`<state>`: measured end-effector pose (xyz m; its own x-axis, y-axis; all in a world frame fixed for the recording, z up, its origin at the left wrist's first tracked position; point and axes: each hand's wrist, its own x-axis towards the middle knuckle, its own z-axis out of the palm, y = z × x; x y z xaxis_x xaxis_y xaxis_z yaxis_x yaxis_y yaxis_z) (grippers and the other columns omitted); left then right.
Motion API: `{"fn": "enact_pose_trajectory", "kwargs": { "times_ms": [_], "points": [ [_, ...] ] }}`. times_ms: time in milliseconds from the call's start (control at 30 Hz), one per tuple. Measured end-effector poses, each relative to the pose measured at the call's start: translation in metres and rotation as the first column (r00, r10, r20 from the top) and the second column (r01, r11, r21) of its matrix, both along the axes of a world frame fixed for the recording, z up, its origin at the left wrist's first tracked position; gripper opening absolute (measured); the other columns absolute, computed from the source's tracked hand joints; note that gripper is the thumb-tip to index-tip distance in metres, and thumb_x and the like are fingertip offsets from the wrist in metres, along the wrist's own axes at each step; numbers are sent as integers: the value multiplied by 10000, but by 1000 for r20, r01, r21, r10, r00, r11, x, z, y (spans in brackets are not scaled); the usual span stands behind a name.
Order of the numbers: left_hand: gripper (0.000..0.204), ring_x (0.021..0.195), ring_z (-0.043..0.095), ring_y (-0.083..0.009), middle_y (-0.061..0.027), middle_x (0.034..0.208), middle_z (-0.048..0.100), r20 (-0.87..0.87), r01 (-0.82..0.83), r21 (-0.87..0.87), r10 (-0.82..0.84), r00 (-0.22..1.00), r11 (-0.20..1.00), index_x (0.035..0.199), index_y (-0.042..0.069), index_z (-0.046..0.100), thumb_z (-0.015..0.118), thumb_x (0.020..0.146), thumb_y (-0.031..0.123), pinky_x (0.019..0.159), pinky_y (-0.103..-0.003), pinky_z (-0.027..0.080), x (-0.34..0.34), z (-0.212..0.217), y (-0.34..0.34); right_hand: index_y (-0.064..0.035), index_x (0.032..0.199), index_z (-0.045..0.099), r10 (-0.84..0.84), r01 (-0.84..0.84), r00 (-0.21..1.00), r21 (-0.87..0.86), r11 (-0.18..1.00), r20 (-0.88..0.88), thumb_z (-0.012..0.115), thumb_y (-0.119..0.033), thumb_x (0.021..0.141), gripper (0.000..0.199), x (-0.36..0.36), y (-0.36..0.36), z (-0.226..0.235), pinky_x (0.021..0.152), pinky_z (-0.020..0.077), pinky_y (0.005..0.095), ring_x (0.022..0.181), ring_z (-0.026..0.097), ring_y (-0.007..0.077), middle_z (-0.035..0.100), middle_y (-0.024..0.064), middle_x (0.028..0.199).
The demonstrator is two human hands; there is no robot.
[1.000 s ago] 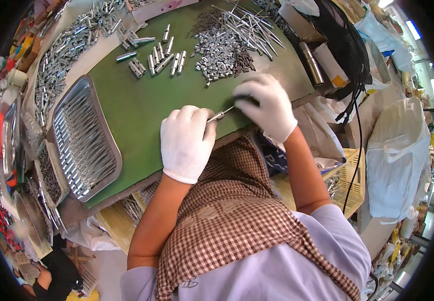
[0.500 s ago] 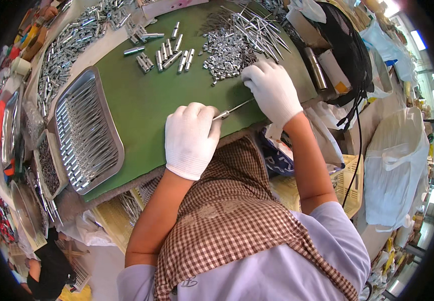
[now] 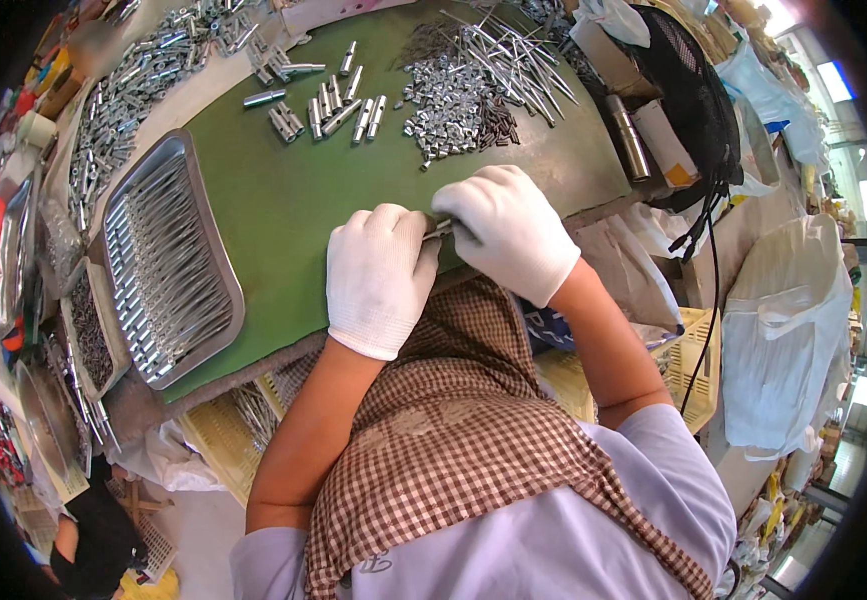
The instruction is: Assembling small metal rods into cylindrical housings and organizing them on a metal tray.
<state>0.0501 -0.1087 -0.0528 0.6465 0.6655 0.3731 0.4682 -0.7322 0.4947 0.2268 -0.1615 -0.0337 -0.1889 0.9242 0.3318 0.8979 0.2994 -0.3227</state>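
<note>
Over the front edge of the green work mat (image 3: 283,230), my two white-gloved hands meet. My left hand (image 3: 378,285) is closed on a slim metal rod with a thicker sleeve (image 3: 441,228), most of it hidden by the gloves. My right hand (image 3: 511,230) has its fingers curled at the rod's other end, right beside the left thumb. Beyond it lie small silver metal pieces (image 3: 443,118), small dark screw-like pieces (image 3: 498,125) and long thin pointed rods (image 3: 523,65). Several silver cylindrical sleeves (image 3: 338,110) are spread on the mat's far left.
A metal tray (image 3: 238,300) at left holds neat rows of rods with sleeves. Past it sits a box of small dark pieces (image 3: 88,325). More sleeves are heaped at far left (image 3: 143,95). A metal cylinder (image 3: 629,138) and a black mesh bag (image 3: 693,90) stand at right.
My right hand has moved left and nearer to me, up against the left one, covering the thin rod that showed between them. My left hand has barely moved.
</note>
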Motion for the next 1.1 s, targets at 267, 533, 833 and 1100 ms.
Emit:
{"fn": "enact_pose_trajectory", "kwargs": {
  "times_ms": [267,533,833,1100],
  "points": [
    [218,827,600,-358,-119,876,622,1,-13,3,13,1000,1000,875,50,619,768,718,81,726,-455,470,0,-2,-3,-101,859,555,-13,-12,979,120,993,205,627,-146,780,116,-9,-7,-2,825,485,379,802,621,246,586,40,742],
    [178,778,594,-338,-101,807,583,-28,-5,68,7,1000,998,797,56,597,755,746,120,677,-464,460,4,-2,5,-88,847,545,-109,127,945,-37,991,308,613,-123,793,93,-26,5,13,813,487,404,800,626,274,609,73,784],
    [142,831,586,-349,-121,849,589,-71,-7,83,13,997,997,834,46,608,717,781,120,723,-479,448,3,-1,-5,-80,847,560,-68,148,920,-183,972,387,615,-152,813,97,-29,6,19,786,489,392,788,661,279,645,91,794],
    [148,804,569,-374,-137,800,568,16,-22,97,20,1000,995,814,38,599,718,753,102,713,-492,423,-2,-3,-6,-86,883,582,-117,200,873,-129,971,473,626,-163,821,109,-48,3,10,798,485,380,753,650,257,629,60,764]
  ]
}}
